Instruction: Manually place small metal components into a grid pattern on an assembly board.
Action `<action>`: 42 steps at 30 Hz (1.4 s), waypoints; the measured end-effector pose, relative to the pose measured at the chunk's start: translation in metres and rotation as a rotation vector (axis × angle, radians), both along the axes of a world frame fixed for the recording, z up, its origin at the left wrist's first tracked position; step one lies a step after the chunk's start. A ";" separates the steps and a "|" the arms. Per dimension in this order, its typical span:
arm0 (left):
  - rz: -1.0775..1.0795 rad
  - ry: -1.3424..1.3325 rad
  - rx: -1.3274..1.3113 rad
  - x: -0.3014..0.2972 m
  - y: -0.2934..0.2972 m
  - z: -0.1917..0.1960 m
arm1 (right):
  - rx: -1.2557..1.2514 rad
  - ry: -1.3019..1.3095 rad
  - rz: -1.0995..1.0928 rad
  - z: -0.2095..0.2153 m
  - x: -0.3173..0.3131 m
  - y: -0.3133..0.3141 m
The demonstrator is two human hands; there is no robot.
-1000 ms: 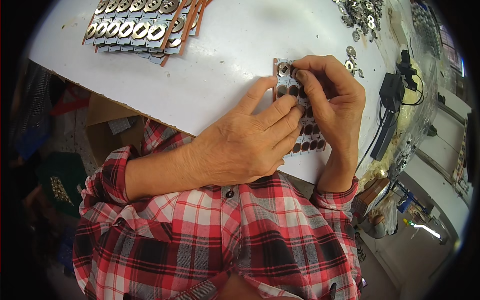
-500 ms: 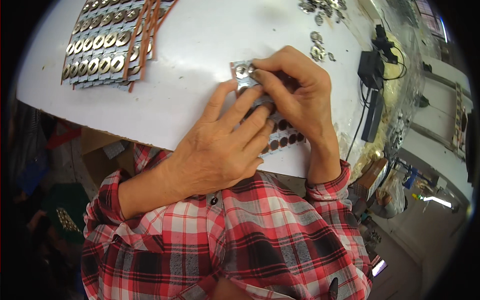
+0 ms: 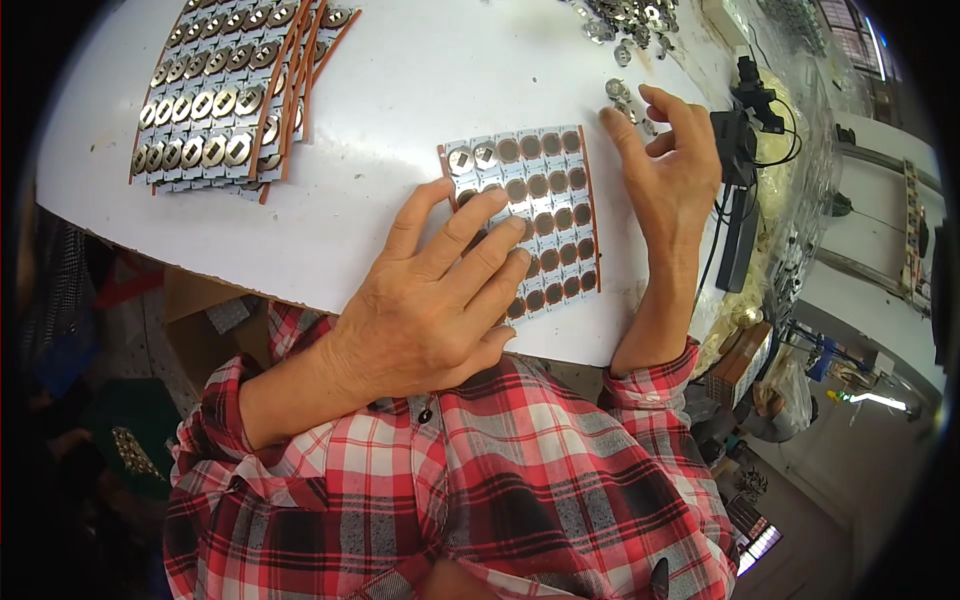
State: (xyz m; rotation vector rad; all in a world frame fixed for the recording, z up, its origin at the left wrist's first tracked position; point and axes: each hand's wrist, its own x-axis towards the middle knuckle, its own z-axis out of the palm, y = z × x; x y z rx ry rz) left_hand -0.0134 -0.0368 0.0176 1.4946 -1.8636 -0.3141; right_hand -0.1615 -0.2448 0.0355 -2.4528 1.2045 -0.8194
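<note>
A light-blue circuit board panel point(image 3: 548, 205) with orange edge strips and rows of dark round pads lies on the white table. Two shiny round metal clips point(image 3: 485, 154) sit side by side at the left end of its far row. My left hand point(image 3: 425, 300) rests across the panel's left part, its fingers spread over the pads and hiding some of them. Beyond the panel's right edge, my right hand point(image 3: 678, 170) is raised with thumb and forefinger apart, nothing visible between them. Close to those fingertips lie a few loose metal clips point(image 3: 618, 90).
A larger heap of loose metal clips point(image 3: 640, 18) lies at the far right. Stacked panels point(image 3: 215, 100) filled with clips stand at the far left of the white table point(image 3: 380, 90). Along the right edge are a black adapter point(image 3: 735, 145), cables and a power strip point(image 3: 737, 240).
My right hand has let go of the clip at the far row and moved right to the loose clips. My left hand stays on the panel, which now shows more fully.
</note>
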 end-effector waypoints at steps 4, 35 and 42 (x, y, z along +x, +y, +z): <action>-0.007 0.005 0.002 0.000 0.001 0.000 | 0.000 0.002 -0.018 -0.005 -0.015 -0.018; 0.019 0.046 -0.050 -0.002 -0.001 -0.007 | 0.675 -0.199 0.279 0.004 0.027 0.043; 0.022 0.050 -0.057 -0.003 0.000 -0.008 | 0.653 -0.183 0.303 0.007 0.025 0.043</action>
